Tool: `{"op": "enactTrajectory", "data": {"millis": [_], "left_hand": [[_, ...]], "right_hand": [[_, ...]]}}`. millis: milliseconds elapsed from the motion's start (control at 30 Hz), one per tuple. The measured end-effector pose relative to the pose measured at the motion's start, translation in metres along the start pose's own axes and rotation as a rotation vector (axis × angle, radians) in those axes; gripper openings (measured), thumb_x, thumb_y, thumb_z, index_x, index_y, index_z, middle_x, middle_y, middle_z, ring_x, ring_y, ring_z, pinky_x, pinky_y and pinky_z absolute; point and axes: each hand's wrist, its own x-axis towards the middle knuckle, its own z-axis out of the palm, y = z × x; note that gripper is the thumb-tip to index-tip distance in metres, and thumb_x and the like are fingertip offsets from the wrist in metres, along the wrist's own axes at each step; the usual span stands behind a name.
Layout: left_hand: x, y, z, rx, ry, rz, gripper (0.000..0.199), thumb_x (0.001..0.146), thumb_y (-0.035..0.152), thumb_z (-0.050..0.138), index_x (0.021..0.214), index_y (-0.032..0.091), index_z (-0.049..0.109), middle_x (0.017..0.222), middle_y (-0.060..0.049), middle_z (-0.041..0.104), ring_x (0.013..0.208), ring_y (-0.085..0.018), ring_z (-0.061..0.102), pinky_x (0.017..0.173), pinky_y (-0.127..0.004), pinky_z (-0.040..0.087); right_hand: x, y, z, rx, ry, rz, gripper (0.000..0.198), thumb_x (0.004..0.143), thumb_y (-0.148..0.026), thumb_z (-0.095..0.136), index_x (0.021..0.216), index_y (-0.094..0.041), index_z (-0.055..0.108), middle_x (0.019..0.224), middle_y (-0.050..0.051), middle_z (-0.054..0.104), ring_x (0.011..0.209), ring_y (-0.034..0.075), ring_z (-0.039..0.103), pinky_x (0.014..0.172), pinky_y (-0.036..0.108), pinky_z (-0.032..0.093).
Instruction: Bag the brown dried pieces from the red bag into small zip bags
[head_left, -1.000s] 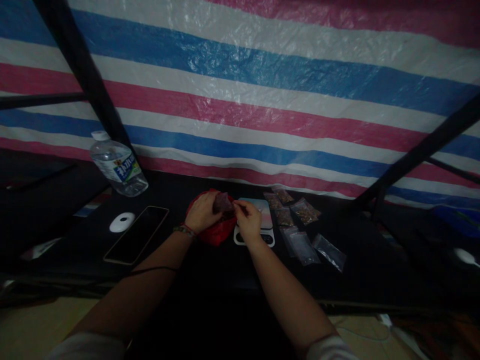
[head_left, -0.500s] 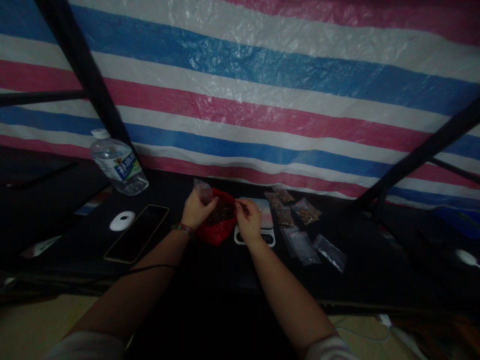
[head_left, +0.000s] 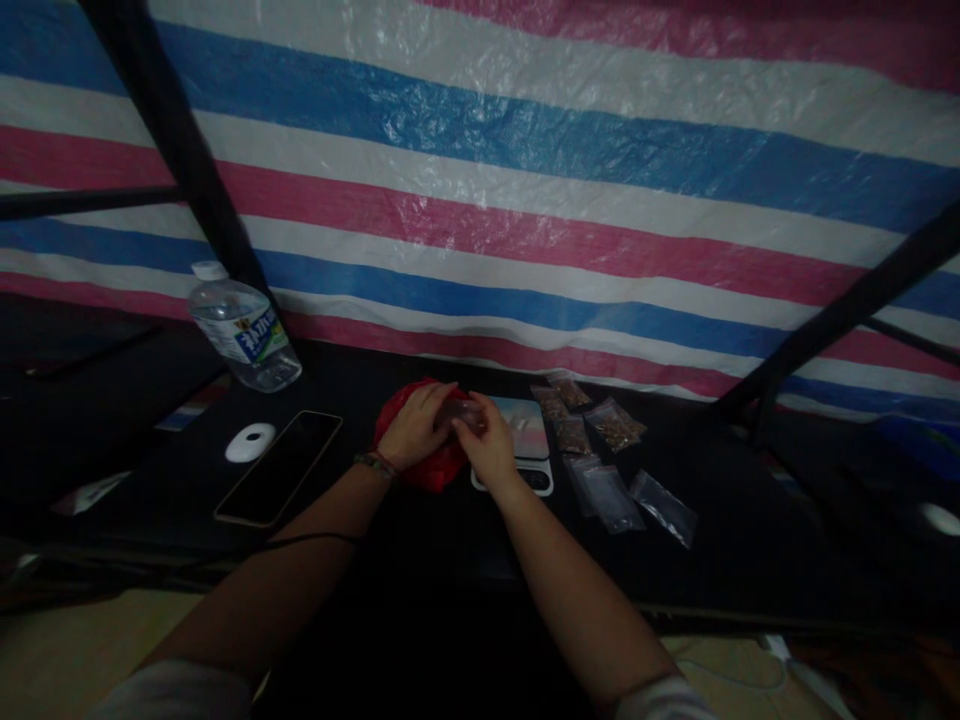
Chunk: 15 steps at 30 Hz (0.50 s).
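Note:
Above a red plastic bag (head_left: 435,470), my left hand (head_left: 416,425) and my right hand (head_left: 489,440) meet on a small clear zip bag (head_left: 459,410). Fingers of both hands pinch it; what is inside it I cannot make out. The red bag's contents are hidden under the hands. Just right of the red bag lies a white kitchen scale (head_left: 529,430), partly covered by my right hand. Beyond the scale are several filled zip bags (head_left: 615,425) with brown bits in them. Flat zip bags (head_left: 611,495) lie nearer to me.
A large clear plastic bottle (head_left: 247,330) stands at the left by a dark metal post. In front of it are a white round object (head_left: 250,442) and a phone (head_left: 281,468) on the black table (head_left: 450,550). A striped plastic sheet (head_left: 525,230) hangs behind.
My left hand has moved right with the clear zip bag, over the red bag. My right hand has come to it, and both now hold the zip bag together.

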Motion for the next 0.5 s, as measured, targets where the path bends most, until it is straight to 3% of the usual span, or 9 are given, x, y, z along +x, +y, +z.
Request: {"op": "enactTrajectory", "data": {"millis": [67,167,267,367,500], "left_hand": [[-0.001,0.001,-0.003,-0.152,0.008,0.001,0.069,0.074,0.029,0.066,0.137,0.018,0.038,0.136,-0.014,0.047,0.126,-0.030,0.044,0.106,-0.048,0.037],[-0.003,0.000,-0.009,-0.531,0.030,-0.098,0.093,0.066,0.040,0.075,0.142,0.020,0.026,0.139,-0.019,0.042,0.114,-0.030,0.055,0.092,-0.046,0.049],[-0.002,-0.003,-0.011,-0.820,-0.018,-0.256,0.078,0.072,0.044,0.070,0.137,0.018,0.035,0.122,-0.017,0.058,0.098,-0.027,0.064,0.081,-0.041,0.054],[-0.001,-0.007,-0.009,-0.847,0.023,-0.376,0.061,0.074,0.043,0.067,0.125,0.014,0.049,0.103,-0.012,0.066,0.091,-0.024,0.066,0.080,-0.038,0.054],[0.001,-0.011,-0.005,-0.799,0.135,-0.435,0.062,0.075,0.040,0.067,0.128,0.017,0.045,0.085,-0.005,0.066,0.075,-0.018,0.066,0.071,-0.033,0.055]], "right_hand": [[0.003,0.003,-0.001,0.042,0.047,0.031,0.026,0.079,-0.028,0.060,0.104,-0.022,0.062,0.102,0.005,0.068,0.095,0.020,0.064,0.089,0.037,0.050],[0.006,0.005,-0.001,0.272,0.052,0.105,0.023,0.079,-0.028,0.059,0.101,-0.021,0.062,0.100,0.004,0.070,0.093,0.019,0.066,0.088,0.036,0.051],[0.007,0.003,0.001,0.443,0.041,0.172,0.029,0.073,-0.030,0.065,0.101,-0.021,0.060,0.099,0.004,0.070,0.091,0.019,0.066,0.083,0.034,0.054],[0.006,0.002,0.002,0.496,0.044,0.227,0.029,0.072,-0.033,0.067,0.096,-0.020,0.060,0.094,0.004,0.070,0.082,0.018,0.067,0.075,0.032,0.055],[0.008,0.005,0.000,0.523,0.126,0.307,0.028,0.072,-0.035,0.066,0.094,-0.020,0.058,0.079,0.001,0.067,0.061,0.014,0.062,0.057,0.027,0.053]]}}
